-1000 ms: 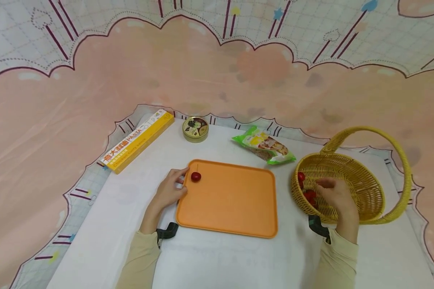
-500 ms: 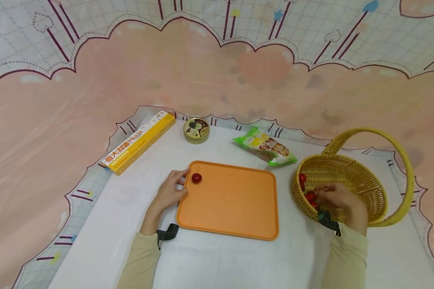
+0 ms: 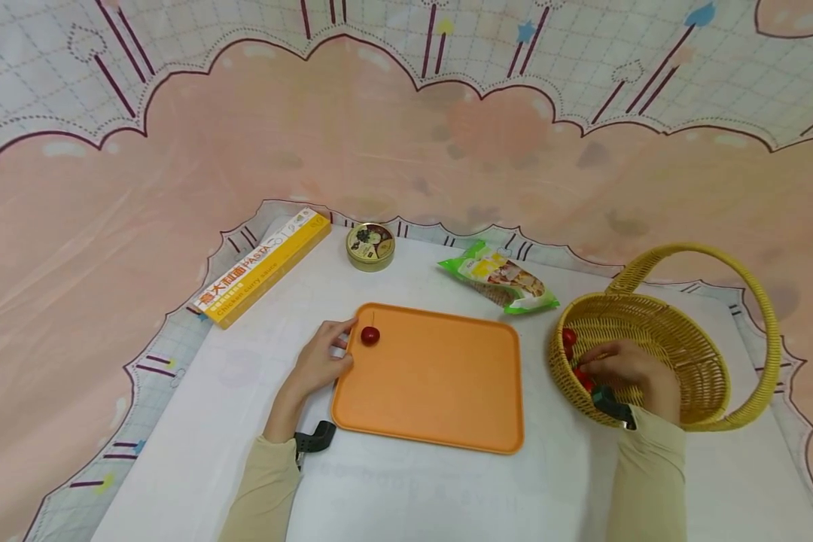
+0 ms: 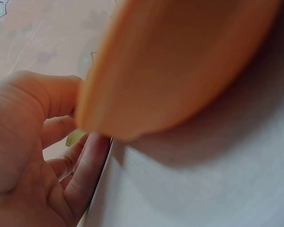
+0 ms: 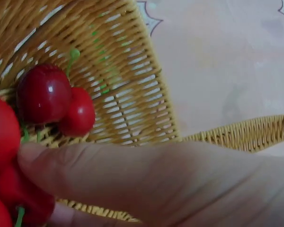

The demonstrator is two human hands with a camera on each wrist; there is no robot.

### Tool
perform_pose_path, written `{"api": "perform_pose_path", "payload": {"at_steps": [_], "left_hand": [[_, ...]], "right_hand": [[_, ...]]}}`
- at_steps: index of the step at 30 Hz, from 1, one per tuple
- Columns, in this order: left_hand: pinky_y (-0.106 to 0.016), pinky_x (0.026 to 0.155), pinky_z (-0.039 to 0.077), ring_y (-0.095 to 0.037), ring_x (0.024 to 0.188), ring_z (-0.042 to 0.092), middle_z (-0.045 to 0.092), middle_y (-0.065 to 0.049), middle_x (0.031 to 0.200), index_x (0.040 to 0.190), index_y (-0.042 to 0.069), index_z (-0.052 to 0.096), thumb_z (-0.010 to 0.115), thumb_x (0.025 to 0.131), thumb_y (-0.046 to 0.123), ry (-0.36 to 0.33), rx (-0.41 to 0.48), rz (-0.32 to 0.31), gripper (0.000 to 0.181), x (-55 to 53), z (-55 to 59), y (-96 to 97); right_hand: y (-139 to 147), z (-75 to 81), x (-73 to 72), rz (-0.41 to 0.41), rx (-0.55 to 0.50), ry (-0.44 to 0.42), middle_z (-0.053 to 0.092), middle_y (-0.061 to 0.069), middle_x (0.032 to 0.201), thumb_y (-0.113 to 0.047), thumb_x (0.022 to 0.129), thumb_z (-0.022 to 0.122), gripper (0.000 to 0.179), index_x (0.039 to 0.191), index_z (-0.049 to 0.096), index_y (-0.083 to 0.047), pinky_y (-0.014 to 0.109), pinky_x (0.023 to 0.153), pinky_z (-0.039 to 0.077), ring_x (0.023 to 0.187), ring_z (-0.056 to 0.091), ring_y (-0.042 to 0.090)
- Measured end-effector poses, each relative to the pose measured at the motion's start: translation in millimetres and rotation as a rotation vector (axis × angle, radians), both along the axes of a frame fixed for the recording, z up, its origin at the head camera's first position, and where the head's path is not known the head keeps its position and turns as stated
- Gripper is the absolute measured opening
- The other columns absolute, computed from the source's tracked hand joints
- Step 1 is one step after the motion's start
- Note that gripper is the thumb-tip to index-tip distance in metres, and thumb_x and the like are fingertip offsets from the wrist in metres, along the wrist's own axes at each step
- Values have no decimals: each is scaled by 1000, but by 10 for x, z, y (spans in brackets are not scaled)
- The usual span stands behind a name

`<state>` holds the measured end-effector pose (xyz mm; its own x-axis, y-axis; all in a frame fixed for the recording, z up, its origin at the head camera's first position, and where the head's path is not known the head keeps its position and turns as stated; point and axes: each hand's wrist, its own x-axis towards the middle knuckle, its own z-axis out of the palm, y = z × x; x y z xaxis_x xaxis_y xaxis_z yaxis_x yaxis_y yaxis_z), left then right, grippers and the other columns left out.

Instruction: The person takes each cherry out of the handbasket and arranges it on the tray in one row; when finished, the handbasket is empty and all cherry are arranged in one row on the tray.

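Observation:
My left hand [image 3: 321, 360] holds the left edge of an orange tray [image 3: 440, 391], its fingers at the upper left corner. In the left wrist view, the tray's rim lies between the thumb and the fingers [image 4: 90, 161]. A dark red cherry [image 3: 369, 336] with a thin stem lies on the tray near that corner. My right hand [image 3: 623, 367] is down inside a yellow wicker basket [image 3: 704, 369], fingers curled at the red fruit. In the right wrist view, thumb and finger pinch a red cherry [image 5: 26, 194]; a darker cherry [image 5: 43, 94] and several others lie beside it.
A yellow pasta box [image 3: 264, 267] lies at the back left, with a round tin [image 3: 369, 247] to its right. Near the basket sits a green-edged food bag [image 3: 500, 277]. The basket's tall handle [image 3: 768, 339] arches on its right side.
My right hand has moved lower into the basket, and its fingers have come in on the cherries at the left wall. The left hand stays on the tray's edge.

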<state>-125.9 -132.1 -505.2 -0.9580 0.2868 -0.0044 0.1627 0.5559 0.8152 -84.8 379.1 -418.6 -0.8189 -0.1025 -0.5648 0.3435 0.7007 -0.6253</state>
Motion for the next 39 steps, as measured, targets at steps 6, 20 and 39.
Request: {"api": "perform_pose_path", "payload": {"at_steps": [6,20,39], "left_hand": [[-32,76,50,-26,98,59,52,-15,124,143,5,50,63,79,0,-7,-6,5,65,0,-11,-14],[-31,76,51,-26,98,58,52,-15,124,144,5,50,62,80,1,2,-20,5,65,-11,-14,-58],[-32,77,52,-26,100,58,51,-15,128,145,6,49,62,81,0,-30,12,-13,65,-11,-3,-26]], "right_hand": [[-18,39,2,-49,51,32,68,7,93,-16,89,70,36,111,65,12,33,72,54,81,63,15],[-117,326,176,-257,-75,286,65,-17,94,-30,96,63,47,122,63,9,19,74,49,86,65,8],[-1056,226,51,-263,-324,492,66,0,95,-7,92,66,33,120,62,9,23,72,54,79,67,9]]}}
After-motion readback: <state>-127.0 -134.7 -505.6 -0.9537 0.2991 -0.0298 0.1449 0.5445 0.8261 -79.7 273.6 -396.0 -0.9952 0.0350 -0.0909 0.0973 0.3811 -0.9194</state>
